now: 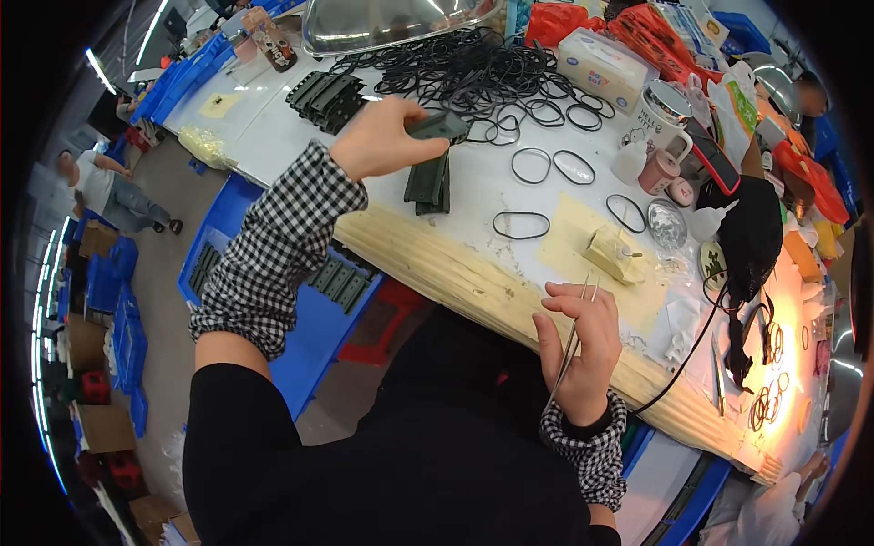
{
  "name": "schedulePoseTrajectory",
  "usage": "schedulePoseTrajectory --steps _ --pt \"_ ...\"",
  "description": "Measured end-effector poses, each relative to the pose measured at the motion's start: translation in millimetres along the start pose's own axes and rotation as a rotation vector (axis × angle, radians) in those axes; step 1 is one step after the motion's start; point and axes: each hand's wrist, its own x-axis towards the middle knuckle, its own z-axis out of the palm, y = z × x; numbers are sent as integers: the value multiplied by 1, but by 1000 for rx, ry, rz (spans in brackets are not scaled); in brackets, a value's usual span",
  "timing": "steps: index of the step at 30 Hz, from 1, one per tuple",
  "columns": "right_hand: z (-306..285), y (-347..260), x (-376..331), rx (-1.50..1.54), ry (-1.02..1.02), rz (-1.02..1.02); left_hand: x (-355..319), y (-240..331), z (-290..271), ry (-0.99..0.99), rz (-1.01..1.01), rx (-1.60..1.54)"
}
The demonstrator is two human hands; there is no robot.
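Shiny metal tweezers (570, 344), matt plastic-looking held piece (440, 125), smooth rubbery-looking loops (437, 68), woven cloth sleeves (278, 232), smooth counter (473, 241), plastic tray (293, 380), crinkled glossy plastic bag (655, 41)

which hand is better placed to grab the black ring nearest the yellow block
Probably the right hand: its tweezers point toward the ring, while the left hand, farther away, holds a green piece.
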Motion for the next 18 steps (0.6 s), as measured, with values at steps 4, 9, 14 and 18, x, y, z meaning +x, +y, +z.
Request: schedulePoseTrajectory --steps 4,9,14,18 --pt "1 2 0 17 -25 1 2 8 1 -144 -29 17" --pt "-1 3 -1 32 -3 -5 54 38 -26 -123 59 -292" --pt "-12 7 -13 3 15 26 27 14 1 -24 163 293" --pt "-12 16 -12 9 2 50 -8 7 29 -30 4 473"
